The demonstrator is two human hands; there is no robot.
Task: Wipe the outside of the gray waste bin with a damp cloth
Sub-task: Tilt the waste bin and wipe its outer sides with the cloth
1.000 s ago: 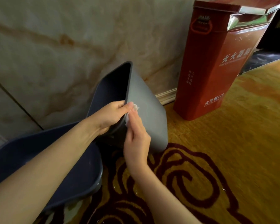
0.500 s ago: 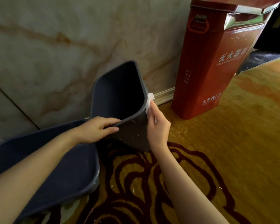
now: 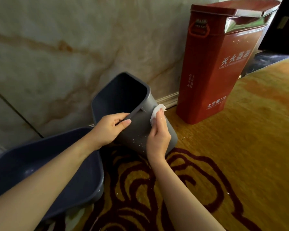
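Observation:
The gray waste bin (image 3: 137, 130) stands on the carpet near the wall, tilted with its open mouth facing up and left. My left hand (image 3: 109, 129) grips its near rim, fingers over the edge. My right hand (image 3: 158, 135) presses a small white cloth (image 3: 156, 112) flat against the bin's outer right side, just below the rim. Small white specks dot the bin's lower front face.
A second, larger dark gray bin (image 3: 45, 172) lies under my left forearm at the lower left. A tall red fire-extinguisher box (image 3: 222, 69) stands to the right against the marble wall (image 3: 57, 47). Yellow carpet with dark red swirls (image 3: 223, 164) covers the floor.
The bin has turned and tipped back, showing more of its outer side. My right hand with the cloth has stayed on that right side near the rim; my left hand shifted along the near rim.

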